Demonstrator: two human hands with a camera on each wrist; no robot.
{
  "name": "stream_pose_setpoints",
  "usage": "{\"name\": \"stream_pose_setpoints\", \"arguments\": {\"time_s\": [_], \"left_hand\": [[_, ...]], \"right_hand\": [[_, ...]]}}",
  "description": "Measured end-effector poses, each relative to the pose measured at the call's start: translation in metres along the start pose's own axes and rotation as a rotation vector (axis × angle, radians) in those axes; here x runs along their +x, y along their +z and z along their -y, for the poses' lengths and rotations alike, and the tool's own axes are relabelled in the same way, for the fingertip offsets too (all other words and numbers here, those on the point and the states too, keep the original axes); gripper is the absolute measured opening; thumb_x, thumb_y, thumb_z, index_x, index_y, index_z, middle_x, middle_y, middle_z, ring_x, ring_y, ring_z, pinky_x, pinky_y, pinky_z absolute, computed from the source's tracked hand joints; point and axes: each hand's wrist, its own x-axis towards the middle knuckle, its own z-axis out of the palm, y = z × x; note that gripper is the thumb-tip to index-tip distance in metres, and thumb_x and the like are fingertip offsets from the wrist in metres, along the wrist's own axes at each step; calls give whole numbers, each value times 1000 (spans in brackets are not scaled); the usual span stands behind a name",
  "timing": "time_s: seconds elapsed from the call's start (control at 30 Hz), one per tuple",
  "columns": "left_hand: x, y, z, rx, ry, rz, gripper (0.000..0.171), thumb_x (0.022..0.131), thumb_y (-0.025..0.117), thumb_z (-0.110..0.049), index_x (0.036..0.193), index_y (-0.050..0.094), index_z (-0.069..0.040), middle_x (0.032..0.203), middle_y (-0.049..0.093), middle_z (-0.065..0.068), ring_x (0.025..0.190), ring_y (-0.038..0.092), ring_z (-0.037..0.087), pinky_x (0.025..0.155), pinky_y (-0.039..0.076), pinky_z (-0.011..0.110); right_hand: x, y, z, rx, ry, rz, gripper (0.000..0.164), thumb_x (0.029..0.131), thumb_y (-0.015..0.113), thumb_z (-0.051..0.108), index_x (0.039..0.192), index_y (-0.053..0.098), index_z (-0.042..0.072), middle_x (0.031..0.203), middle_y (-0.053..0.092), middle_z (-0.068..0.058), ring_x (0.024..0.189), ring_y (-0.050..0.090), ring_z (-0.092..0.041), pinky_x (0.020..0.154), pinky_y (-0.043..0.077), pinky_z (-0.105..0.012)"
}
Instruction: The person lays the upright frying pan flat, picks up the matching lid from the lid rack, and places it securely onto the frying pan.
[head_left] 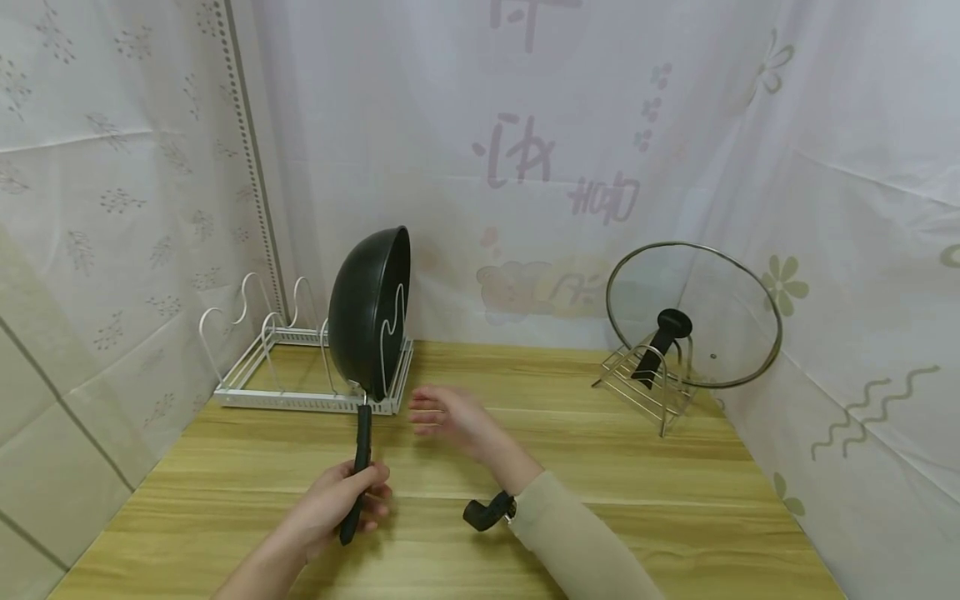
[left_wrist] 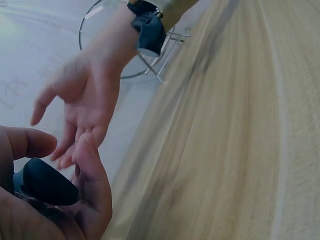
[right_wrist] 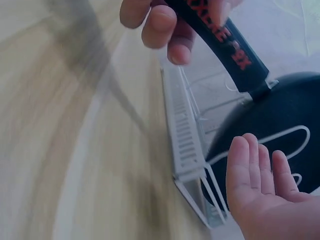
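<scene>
Pale fabric sheets (head_left: pixel 420 125) printed with leaf sprigs, flowers and lettering enclose a corner of a room on the left, back and right, around a wood-grain surface (head_left: pixel 600 467) streaked in yellow and brown. A low white rack (head_left: pixel 300 402) with upright wire loops sits at the far left of the surface, close to the back sheet. At the rack's right end, a deep black pan (head_left: pixel 360 308) stands on edge among the loops, its rounded underside facing left and its open mouth facing right, with one wire loop crossing the opening. The pan's long axis runs from the back of the rack toward the person, the handle (head_left: pixel 362 450) pointing to the near edge and slanting slightly left at its tip; the right wrist view shows red lettering along it. Across the surface at far right, a round glass lid (head_left: pixel 727 308) with a metal rim leans tilted on a small wire stand (head_left: pixel 663 400), its black knob toward the person. Of the person's hands, the left (head_left: pixel 337 504) grips the handle, thumb on top and fingers curled around it, while the right (head_left: pixel 453 417) hangs just beside the rack's right end, fingers extended, holding nothing. A black device (head_left: pixel 487 510) is strapped to the right wrist.
</scene>
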Motion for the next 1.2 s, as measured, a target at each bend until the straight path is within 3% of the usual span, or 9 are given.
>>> {"name": "stream_pose_setpoints", "arguments": {"time_s": [0.1,0.2,0.33,0.57,0.73,0.87,1.0,1.1,1.2], "left_hand": [[-1,0,1,0,-3,7,33,109,62,-28,125,53,-1,97,71,4,79,72,15,66,60,29],[-1,-1,2,-4,-10,21,35,109,62,-29,127,52,0,98,71,4,80,71,15,67,60,30],[-1,-2,4,-14,-21,42,37,110,62,-30,129,51,0,99,72,3,80,71,15,68,61,30],[-3,-2,5,-22,-22,40,25,109,62,-29,117,57,-5,95,72,2,78,71,14,67,60,30],[-5,-1,5,-22,-23,34,25,108,63,-28,117,58,-5,95,72,2,79,71,14,68,60,30],[-6,-1,6,-30,-28,48,28,108,63,-27,120,56,-3,94,71,2,80,69,15,69,60,29],[-7,-2,6,-37,-36,64,30,107,63,-27,122,55,-1,93,69,1,80,68,15,69,59,29],[-8,-4,7,-39,-34,75,30,107,63,-27,122,55,-1,92,68,0,80,67,15,69,58,28],[-9,-6,8,-47,-29,98,29,108,62,-27,122,55,-3,92,66,-1,80,65,14,69,57,27]], "right_hand": [[5,8,-6,55,43,20,53,114,50,28,149,53,-11,150,60,-31,146,54,-54,115,56,-50],[8,15,-10,119,78,30,59,112,54,32,152,50,-12,157,53,-34,147,54,-52,119,53,-51],[13,23,-15,168,107,37,64,110,57,35,153,50,-12,156,55,-31,144,57,-46,125,47,-55],[19,38,-19,197,137,61,57,109,60,37,146,58,-7,143,65,-21,127,67,-32,124,47,-54],[22,48,-19,237,166,94,44,107,63,39,130,64,2,124,65,-9,110,65,-22,110,56,-42],[23,55,-20,251,187,139,30,106,62,41,114,65,12,115,66,-4,105,66,-20,96,57,-33],[25,59,-24,278,207,174,29,107,62,41,109,69,13,114,71,-4,107,72,-20,110,57,-41],[27,63,-26,306,217,192,31,107,61,40,111,71,11,115,73,-4,107,74,-20,122,50,-48],[30,67,-28,324,218,197,32,107,60,39,111,72,10,110,75,-3,105,75,-18,121,51,-49]]}}
